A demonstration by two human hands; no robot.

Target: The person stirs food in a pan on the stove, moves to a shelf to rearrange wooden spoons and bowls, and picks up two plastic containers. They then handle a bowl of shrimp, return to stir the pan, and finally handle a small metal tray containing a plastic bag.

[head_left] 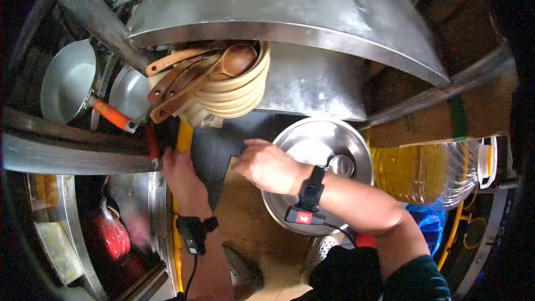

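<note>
My left hand [184, 181] reaches up beside a yellow pipe [184, 136], at the right end of a steel edge [83, 155]. Its fingers point away from me, partly in shadow, with a red handle [150, 140] just to their left. My right hand [266, 166] hovers at the left rim of a large steel basin [365, 150], fingers loosely bent and apart. Its lower fingers overlap the corner of a brown board [229, 198]. Inside the basin lies a small round metal bowl or ladle [341, 165]. Both wrists carry black straps with small devices.
Ahead, wooden ladles [239, 60] rest on stacked cream bowls [234, 97] under a steel shelf [290, 5]. Pans, one orange-handled [114, 114], stand left. A large oil jug [426, 170] lies right, below a cardboard box [440, 120]. A red bag [114, 234] sits lower left.
</note>
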